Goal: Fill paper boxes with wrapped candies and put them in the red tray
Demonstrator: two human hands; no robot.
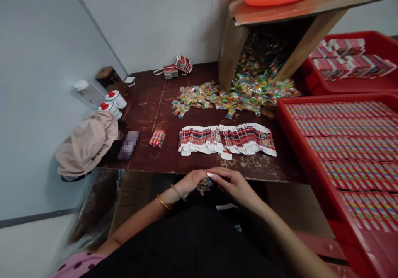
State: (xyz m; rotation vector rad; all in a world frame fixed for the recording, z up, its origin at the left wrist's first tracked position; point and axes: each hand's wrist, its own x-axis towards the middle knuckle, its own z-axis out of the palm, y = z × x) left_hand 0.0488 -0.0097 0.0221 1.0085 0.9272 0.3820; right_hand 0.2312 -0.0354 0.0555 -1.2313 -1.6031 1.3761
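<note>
My left hand (192,180) is closed around a small printed candy box (205,184), held just off the table's near edge. From the other side my right hand (231,182) grips the same box, its thumb and fingers at a white flap on top. Fingers cover much of the box. Beyond my hands lies a long row of flattened red and white cartons (226,139), overlapping one another. Past that row, small clear candy packets (199,95) are spread in a heap. A small group of red boxes (157,138) sits left of the carton row.
A cardboard box (226,50) on its side spills candy packets at the back. To the right, a red tray (311,182) holds rows of filled boxes; another red tray (306,77) holds carton stacks. A beige cloth (88,145) and white bottles (116,99) stand left.
</note>
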